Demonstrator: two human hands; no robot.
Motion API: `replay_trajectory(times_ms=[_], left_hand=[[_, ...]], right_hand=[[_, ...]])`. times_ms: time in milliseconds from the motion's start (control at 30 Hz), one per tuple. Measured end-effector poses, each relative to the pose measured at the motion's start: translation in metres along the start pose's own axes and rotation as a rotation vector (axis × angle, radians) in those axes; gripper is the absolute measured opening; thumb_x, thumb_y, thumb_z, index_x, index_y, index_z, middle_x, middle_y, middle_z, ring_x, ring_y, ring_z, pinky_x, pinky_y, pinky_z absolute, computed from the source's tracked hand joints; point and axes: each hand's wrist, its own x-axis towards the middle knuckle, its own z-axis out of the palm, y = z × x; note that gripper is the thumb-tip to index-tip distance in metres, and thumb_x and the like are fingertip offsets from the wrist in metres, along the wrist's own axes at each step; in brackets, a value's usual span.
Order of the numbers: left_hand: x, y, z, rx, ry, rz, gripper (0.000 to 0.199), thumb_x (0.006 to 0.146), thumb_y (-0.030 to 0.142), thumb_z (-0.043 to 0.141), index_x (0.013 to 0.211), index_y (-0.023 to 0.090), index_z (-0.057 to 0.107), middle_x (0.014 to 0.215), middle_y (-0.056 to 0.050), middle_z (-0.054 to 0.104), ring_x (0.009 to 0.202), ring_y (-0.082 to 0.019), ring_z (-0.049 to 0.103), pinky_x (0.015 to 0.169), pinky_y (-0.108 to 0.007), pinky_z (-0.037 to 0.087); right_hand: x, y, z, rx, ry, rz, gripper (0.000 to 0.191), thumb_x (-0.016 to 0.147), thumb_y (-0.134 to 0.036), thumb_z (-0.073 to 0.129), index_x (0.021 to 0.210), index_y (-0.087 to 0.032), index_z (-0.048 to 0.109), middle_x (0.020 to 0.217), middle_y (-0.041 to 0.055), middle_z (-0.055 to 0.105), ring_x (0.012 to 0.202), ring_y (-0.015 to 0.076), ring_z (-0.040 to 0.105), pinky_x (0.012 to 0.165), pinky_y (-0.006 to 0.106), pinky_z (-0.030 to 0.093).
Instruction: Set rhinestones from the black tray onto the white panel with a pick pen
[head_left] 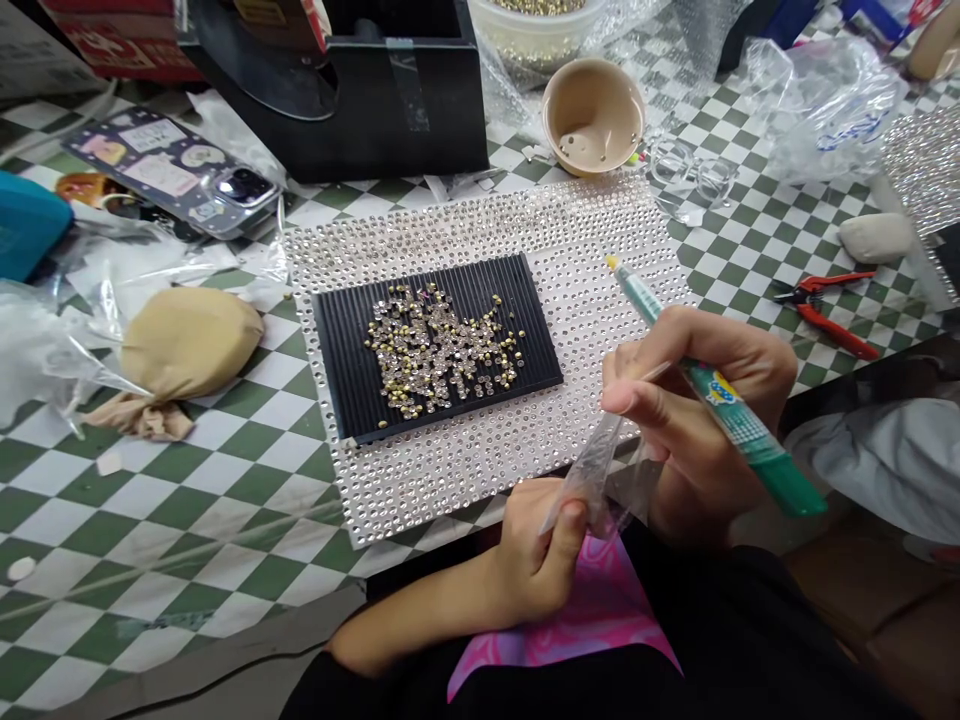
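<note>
My left hand [536, 550] pinches the lower end of a small clear plastic bag [592, 490]. My right hand [694, 420] grips a green rhinestone pick-up pen [724, 410], its yellow tip pointing up and away, and its fingers also touch the top of the bag. In front of my hands lies a black ridged rhinestone tray [337, 370] holding a scattered heap of gold-backed rhinestones [439, 350]. The tray rests on a large sheet of rows of rhinestones [465, 480], which my hands hover just above.
A green-and-white checkered cloth [225, 500] covers the table. Around the sheet are a beige cup [592, 115], a bowl of gold rhinestones [536, 30], a black stand [405, 130], a phone [172, 170], a tan stuffed pad [187, 345], red-handled pliers [829, 310] and crumpled plastic bags [825, 105].
</note>
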Motion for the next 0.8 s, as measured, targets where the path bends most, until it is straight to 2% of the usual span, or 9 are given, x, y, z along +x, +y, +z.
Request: replay_trajectory(times_ms=[133, 300, 600, 667, 733, 800], left_hand=[[-0.001, 0.0, 0.0, 0.002, 0.004, -0.008, 0.031, 0.108, 0.047, 0.069, 0.118, 0.017, 0.072, 0.113, -0.006, 0.075, 0.096, -0.015, 0.072, 0.089, -0.033, 0.068], [0.0, 0.003, -0.002, -0.008, -0.004, -0.023, 0.032, 0.107, 0.046, 0.069, 0.118, 0.016, 0.071, 0.112, -0.006, 0.075, 0.096, -0.015, 0.072, 0.089, -0.034, 0.068], [-0.005, -0.007, -0.004, 0.004, 0.015, -0.076, 0.037, 0.106, 0.047, 0.071, 0.125, 0.016, 0.07, 0.121, -0.008, 0.074, 0.103, -0.018, 0.073, 0.093, -0.037, 0.069], [-0.004, -0.009, -0.003, 0.012, 0.02, -0.087, 0.035, 0.107, 0.047, 0.07, 0.125, 0.017, 0.071, 0.122, -0.008, 0.074, 0.104, -0.018, 0.073, 0.094, -0.037, 0.068], [-0.001, -0.007, -0.002, 0.018, 0.024, -0.097, 0.034, 0.107, 0.047, 0.069, 0.123, 0.017, 0.071, 0.12, -0.007, 0.074, 0.102, -0.017, 0.073, 0.093, -0.036, 0.068], [0.003, -0.002, -0.001, 0.019, 0.025, -0.105, 0.034, 0.107, 0.047, 0.07, 0.121, 0.016, 0.071, 0.115, -0.006, 0.075, 0.097, -0.016, 0.073, 0.09, -0.034, 0.068]], right_hand=[[0.002, -0.001, 0.001, -0.028, -0.017, -0.012, 0.035, 0.083, -0.039, 0.099, 0.069, -0.026, 0.07, 0.049, -0.0093, 0.042, 0.046, 0.0092, 0.043, 0.05, 0.033, 0.033], [0.003, -0.002, 0.004, -0.044, 0.015, 0.003, 0.041, 0.08, -0.046, 0.1, 0.065, -0.027, 0.067, 0.044, -0.0091, 0.035, 0.044, 0.0114, 0.037, 0.048, 0.035, 0.028], [0.009, 0.001, 0.011, -0.017, -0.043, -0.087, 0.044, 0.085, -0.04, 0.097, 0.068, -0.024, 0.06, 0.045, -0.0117, 0.036, 0.039, 0.0077, 0.032, 0.04, 0.031, 0.023], [0.011, 0.002, 0.008, -0.027, -0.064, -0.127, 0.039, 0.088, -0.045, 0.095, 0.073, -0.023, 0.066, 0.047, -0.0116, 0.042, 0.038, 0.0066, 0.033, 0.04, 0.03, 0.025], [0.011, 0.002, -0.002, -0.095, -0.058, -0.189, 0.037, 0.095, -0.057, 0.085, 0.087, -0.023, 0.074, 0.05, -0.0108, 0.048, 0.037, 0.0066, 0.035, 0.041, 0.03, 0.028], [0.008, 0.002, -0.017, -0.335, -0.053, -0.272, 0.04, 0.107, -0.061, 0.067, 0.108, -0.022, 0.075, 0.056, -0.0083, 0.055, 0.041, 0.0086, 0.043, 0.044, 0.03, 0.035]])
